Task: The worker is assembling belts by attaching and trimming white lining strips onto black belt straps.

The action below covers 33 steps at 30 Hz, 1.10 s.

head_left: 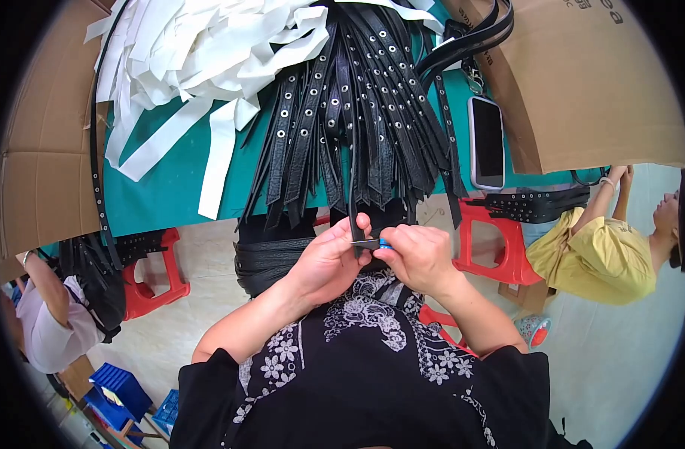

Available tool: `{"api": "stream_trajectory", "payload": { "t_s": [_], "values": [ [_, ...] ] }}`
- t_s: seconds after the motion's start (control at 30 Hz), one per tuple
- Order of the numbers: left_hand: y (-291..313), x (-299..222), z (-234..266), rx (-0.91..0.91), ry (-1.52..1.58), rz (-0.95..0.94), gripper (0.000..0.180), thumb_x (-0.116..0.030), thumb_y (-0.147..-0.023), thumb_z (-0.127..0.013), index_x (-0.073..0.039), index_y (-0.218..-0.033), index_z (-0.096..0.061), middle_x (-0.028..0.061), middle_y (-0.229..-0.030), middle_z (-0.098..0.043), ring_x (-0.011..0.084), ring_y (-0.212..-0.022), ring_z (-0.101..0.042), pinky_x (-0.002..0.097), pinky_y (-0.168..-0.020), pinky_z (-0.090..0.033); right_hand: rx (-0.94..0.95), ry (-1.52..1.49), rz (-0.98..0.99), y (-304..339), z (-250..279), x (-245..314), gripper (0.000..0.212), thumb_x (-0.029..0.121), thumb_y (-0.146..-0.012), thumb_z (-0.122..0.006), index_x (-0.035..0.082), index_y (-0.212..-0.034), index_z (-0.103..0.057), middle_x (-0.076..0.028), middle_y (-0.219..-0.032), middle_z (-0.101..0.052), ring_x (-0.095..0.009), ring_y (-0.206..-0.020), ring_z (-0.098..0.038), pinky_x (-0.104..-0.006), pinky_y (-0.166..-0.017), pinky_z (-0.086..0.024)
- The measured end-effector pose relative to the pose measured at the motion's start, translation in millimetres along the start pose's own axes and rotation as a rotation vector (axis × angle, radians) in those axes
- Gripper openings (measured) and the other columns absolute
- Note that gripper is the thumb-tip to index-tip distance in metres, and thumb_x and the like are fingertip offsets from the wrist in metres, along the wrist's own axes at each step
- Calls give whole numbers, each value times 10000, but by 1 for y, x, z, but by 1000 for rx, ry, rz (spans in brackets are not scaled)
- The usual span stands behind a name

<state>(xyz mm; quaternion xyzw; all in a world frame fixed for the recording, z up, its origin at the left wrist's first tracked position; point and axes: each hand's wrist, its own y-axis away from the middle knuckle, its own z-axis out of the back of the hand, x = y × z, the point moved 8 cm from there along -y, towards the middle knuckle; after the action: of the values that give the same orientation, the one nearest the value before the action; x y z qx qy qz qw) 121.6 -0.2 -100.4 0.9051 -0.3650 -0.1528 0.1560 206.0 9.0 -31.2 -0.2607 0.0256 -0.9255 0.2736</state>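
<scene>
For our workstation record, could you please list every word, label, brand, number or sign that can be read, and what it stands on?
Cardboard box at right: dark print near the top, partly cut off by the picture's edge; I won't copy it out.
Same box, narrower side: dark marks, too small and blurred to read.
Phone: dark screen, no readable text.
Black straps: no lettering visible.

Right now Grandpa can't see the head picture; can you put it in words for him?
A person's left hand holds a black strap; the right hand holds a small, partly blue tool near the strap's end. More black straps with ringed holes lie on a green table beside white strips.
</scene>
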Motion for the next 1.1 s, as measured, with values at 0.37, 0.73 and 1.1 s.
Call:
{"api": "stream_trajectory", "payload": {
  "t_s": [0.37, 0.73, 1.1],
  "values": [
    [1, -38, 14, -258, -687, -202, 153, -139, -833, -584, -9, -904, -621, -7, -735, -567, 54, -637, -461, 194, -604, -375, 13, -1314, -807, 17, -37, -46, 180, 219, -851, -575, 40, -855, -554, 86, -553, -355, -1, -420, -261, -178, -377, -184],
    [-3, -40, -1, -143, -525, -118, 286, -205, -885, -509, 12, -1062, -567, 63, -916, -597, 122, -862, -551, 255, -772, -431, 131, -1659, -898, 26, -59, -17, 148, 166, -839, -583, 39, -910, -556, 84, -546, -389, -8, -448, -329, -175, -409, -255],
    [-27, -40, -17, -117, -482, -17, 98, -95, -787, -639, -21, -840, -602, 14, -733, -604, 72, -645, -545, 207, -612, -436, -99, -1499, -988, 36, -51, -33, 194, 201, -895, -493, 21, -933, -557, 88, -537, -331, -14, -407, -252, -182, -384, -197]
  ]
}}
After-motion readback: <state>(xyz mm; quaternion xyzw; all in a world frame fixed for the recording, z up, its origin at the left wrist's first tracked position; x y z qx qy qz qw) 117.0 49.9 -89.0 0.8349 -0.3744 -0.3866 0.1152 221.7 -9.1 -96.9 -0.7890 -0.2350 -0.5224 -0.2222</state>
